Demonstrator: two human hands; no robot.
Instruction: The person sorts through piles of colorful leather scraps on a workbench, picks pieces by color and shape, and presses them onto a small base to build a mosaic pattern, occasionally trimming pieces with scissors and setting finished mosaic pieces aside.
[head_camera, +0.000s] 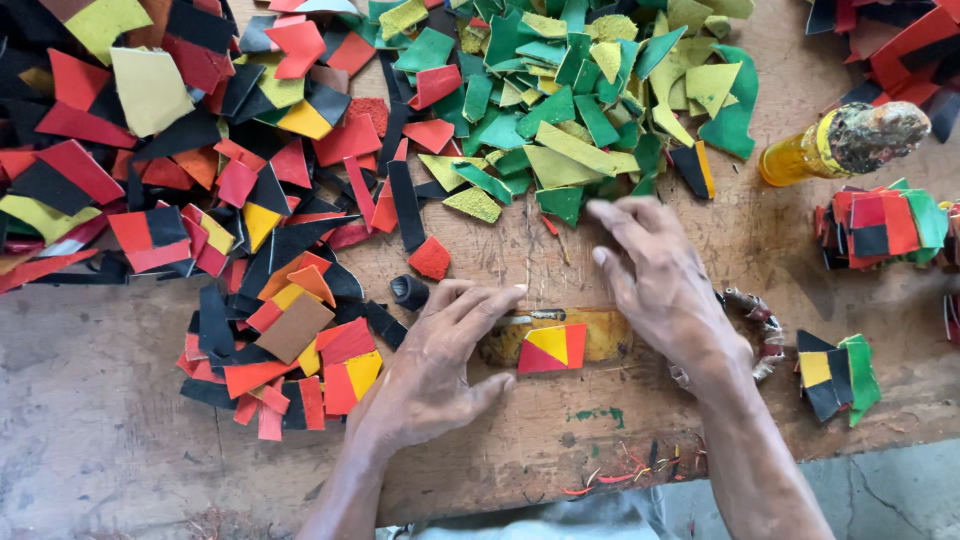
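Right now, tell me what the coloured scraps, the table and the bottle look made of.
Coloured scraps: probably leather or felt-like sheet, matte, with fuzzy cut edges. Table: bare wood, worn and scratched, with visible grain and stains. Bottle: likely translucent yellow plastic, its cap crusted with dried residue.

A worn, scratched wooden workbench (110, 400) filled the frame, its near edge running along the bottom right. A heap of red, black, yellow and orange scraps (200, 180) covered its upper left and a heap of green scraps (580, 100) its upper middle. A yellow glue bottle (840, 145) lay at the upper right above small stacks of joined pieces (880, 225), and a red-and-yellow piece (553, 348) lay at the centre.
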